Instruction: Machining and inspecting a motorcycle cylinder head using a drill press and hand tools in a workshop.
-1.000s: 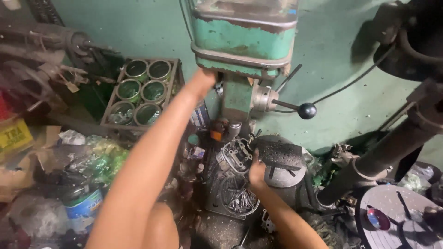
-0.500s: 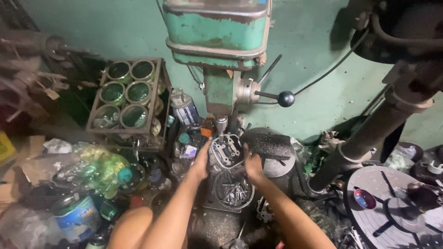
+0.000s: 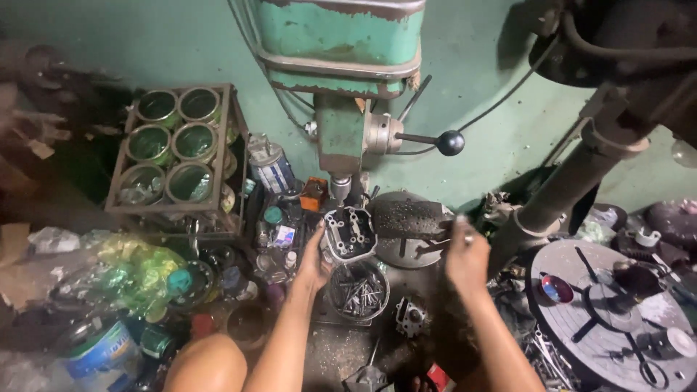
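Left hand point(image 3: 314, 263) cupped against the near-left edge of the grey cast-metal cylinder head with several round holes point(image 3: 349, 234), grip pressed to its side and steadying it under the chuck of the green-painted pillar drill point(image 3: 340, 190). Right hand point(image 3: 465, 255) raised just beside the dark round drill table point(image 3: 412, 218), fingers pinched on something small and pale, too small to identify.

Likely trouble: held by one bare hand only, with no clamp visible, so a catching bit could spin or kick the casting into the fingers. Close under it, a round tin of loose metal screws and bits point(image 3: 356, 290), easy to tip with a wrist. Another small grey casting point(image 3: 411, 316) lying beside the tin on the cluttered floor, one more thing to knock.

Little room anywhere: crowded left with small bottles and cans point(image 3: 276, 218) and crumpled green-yellow plastic bags point(image 3: 134, 272); hemmed right by a slanting dark steel column point(image 3: 573, 181) and a round grey faceplate with slots point(image 3: 610, 308). Further up, black ball-ended feed lever point(image 3: 450, 143) jutting to the right at head height, and a metal crate of green glass jars point(image 3: 170, 149) against the green wall. Clearest way out straight back toward the body, between the forearms
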